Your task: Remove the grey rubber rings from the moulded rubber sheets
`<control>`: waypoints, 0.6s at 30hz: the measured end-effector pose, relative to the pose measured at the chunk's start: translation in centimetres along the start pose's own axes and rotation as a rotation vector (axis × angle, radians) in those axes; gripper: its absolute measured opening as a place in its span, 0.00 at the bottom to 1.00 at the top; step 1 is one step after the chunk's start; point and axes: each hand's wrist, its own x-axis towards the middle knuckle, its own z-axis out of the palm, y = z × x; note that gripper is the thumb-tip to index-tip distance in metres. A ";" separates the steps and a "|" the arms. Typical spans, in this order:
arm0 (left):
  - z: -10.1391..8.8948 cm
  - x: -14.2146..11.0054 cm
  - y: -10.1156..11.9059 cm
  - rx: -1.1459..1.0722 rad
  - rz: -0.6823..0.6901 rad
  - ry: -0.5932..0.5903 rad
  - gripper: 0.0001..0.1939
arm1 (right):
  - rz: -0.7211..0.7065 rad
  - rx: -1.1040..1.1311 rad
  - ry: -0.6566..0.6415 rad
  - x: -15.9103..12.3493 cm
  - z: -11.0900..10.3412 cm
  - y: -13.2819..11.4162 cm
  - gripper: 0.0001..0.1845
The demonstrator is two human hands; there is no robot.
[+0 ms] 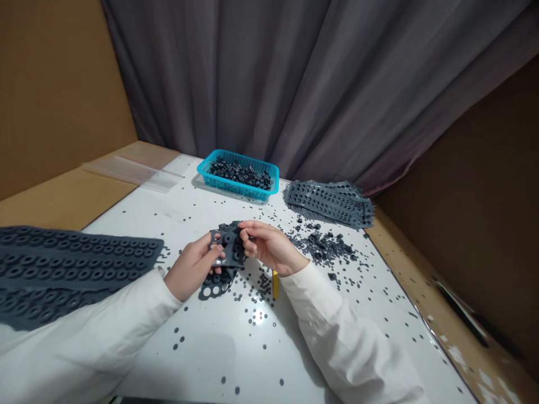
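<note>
My left hand (191, 269) grips a dark grey rubber sheet (225, 252) full of punched rings, holding it above the white table (219, 342). My right hand (269, 244) pinches the same sheet at its upper right edge, fingers closed on it. The sheet's lower part, with empty holes, hangs down near the tabletop. Both arms wear white sleeves. A yellow tool (275, 284) lies on the table just under my right wrist.
A turquoise basket (202, 168) holding dark rubber rings stands at the back. A stack of rubber sheets (328, 202) lies at the back right, another stack (71, 264) at the left. Loose rings and small discs (324, 247) are scattered about. A clear plastic bag (135, 171) lies far left.
</note>
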 end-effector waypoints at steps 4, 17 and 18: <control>-0.1 -0.2 0.2 0.076 0.087 0.000 0.10 | -0.187 -0.533 0.088 -0.9 0.8 -0.2 0.05; 0.2 -0.5 1.0 -0.088 0.146 -0.181 0.18 | -0.465 -1.069 -0.225 -1.6 2.1 0.8 0.13; 0.4 -0.5 1.1 -0.194 0.079 -0.181 0.19 | -0.427 -0.913 -0.257 -1.4 2.1 1.0 0.13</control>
